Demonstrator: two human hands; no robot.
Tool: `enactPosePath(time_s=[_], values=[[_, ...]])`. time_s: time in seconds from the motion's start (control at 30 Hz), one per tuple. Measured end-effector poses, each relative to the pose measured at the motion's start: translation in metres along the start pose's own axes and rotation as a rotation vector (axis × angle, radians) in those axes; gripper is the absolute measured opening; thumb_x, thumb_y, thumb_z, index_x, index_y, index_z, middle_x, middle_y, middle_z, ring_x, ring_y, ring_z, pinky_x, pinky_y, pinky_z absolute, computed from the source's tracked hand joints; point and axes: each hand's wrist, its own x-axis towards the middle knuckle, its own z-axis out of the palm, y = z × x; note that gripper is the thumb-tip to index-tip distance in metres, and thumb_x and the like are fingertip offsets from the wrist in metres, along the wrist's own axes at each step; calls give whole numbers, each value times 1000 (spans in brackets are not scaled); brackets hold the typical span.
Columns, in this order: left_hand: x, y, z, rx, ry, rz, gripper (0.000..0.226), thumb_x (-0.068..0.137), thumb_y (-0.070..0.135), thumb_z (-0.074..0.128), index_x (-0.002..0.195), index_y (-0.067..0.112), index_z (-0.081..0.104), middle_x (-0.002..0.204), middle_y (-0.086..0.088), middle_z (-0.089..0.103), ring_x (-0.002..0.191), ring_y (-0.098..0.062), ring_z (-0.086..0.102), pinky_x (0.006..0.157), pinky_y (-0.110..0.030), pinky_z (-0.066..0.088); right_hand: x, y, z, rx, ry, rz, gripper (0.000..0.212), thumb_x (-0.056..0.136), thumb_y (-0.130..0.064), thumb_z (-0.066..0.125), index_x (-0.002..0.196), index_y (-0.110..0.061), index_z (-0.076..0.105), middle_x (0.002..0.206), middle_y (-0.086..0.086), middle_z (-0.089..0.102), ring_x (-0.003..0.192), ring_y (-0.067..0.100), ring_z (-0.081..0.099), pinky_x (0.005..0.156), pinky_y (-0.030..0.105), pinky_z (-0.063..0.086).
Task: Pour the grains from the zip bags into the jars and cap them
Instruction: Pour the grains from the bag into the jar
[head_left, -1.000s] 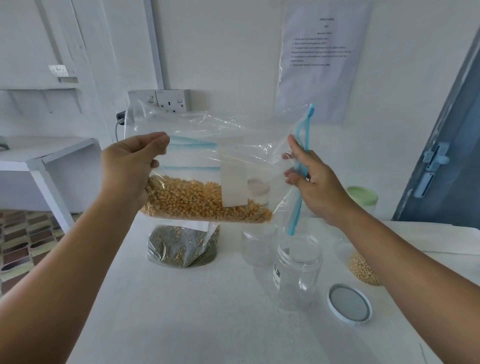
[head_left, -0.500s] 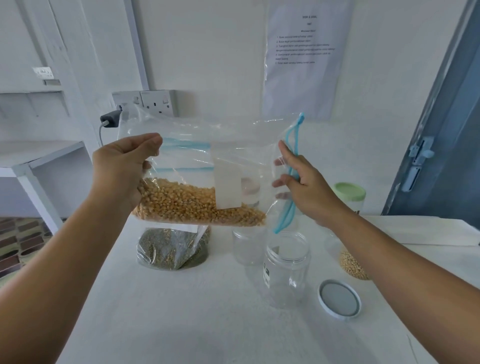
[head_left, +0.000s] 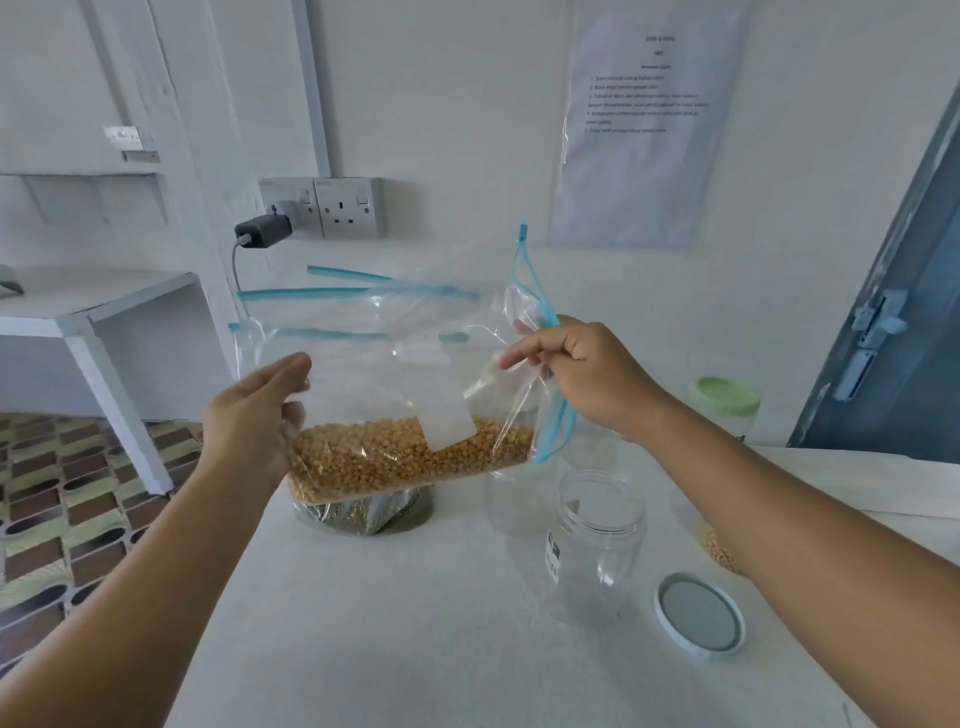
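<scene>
A clear zip bag (head_left: 363, 374) with a blue zip strip and yellow grains in its bottom hangs above the white table (head_left: 415, 623). My left hand (head_left: 249, 421) grips the bag's left side. My right hand (head_left: 582, 374) pinches its right top corner by the blue strip, and the bag's mouth gapes. An open, empty clear jar (head_left: 597, 535) stands below my right hand, and its white lid (head_left: 698, 616) lies flat beside it. A second empty jar (head_left: 511, 499) stands behind it, partly hidden by the bag.
A zip bag of dark green grains (head_left: 363, 512) lies on the table under the held bag. A jar with a green lid (head_left: 724, 400) stands at the back right. Yellow grains in another container (head_left: 719, 551) show behind my right forearm. A wall socket with a charger (head_left: 262, 231) is behind.
Both hands have lowered the bag toward the table. The bag's mouth has spread wider, and its right corner has folded down over the empty jars.
</scene>
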Motion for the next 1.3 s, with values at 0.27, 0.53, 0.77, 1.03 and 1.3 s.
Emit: enactPosePath(time_s=[0.27,0.53,0.77,1.03,1.3], values=[[-11,-57,-42,-24,68,-158,22,85,20,82,105,11,78,90,-2,68,53,-11,47,43,-14,44,1,0,30,7,-135,19,58,99,14,40,93,-25,82,110,-10,68,126,-9,57,89,10,45],[-24,-102,-63,13,74,-234,27,86,17,81,110,6,78,87,-6,70,61,-14,50,66,-25,48,2,21,56,-64,-212,89,49,103,1,50,101,-34,83,127,-2,68,118,5,65,100,23,52],[-17,-107,-73,255,-138,-267,16,94,12,74,109,12,79,111,-14,72,90,-22,62,82,-33,53,-4,23,62,-122,-258,136,44,103,0,49,113,-29,81,139,-8,64,124,10,63,104,19,48],[-2,-1,-93,1194,-730,-317,86,40,97,71,110,48,78,114,25,64,114,-11,58,84,-33,55,-1,24,66,-88,-292,134,49,99,8,48,114,-25,81,144,-8,61,130,-6,54,110,19,45],[-23,30,-5,1043,-795,178,33,74,60,74,107,57,76,169,19,21,153,-17,23,128,-55,15,0,21,72,-89,-309,123,61,95,14,41,100,-30,82,132,-17,66,119,-2,62,96,18,49]])
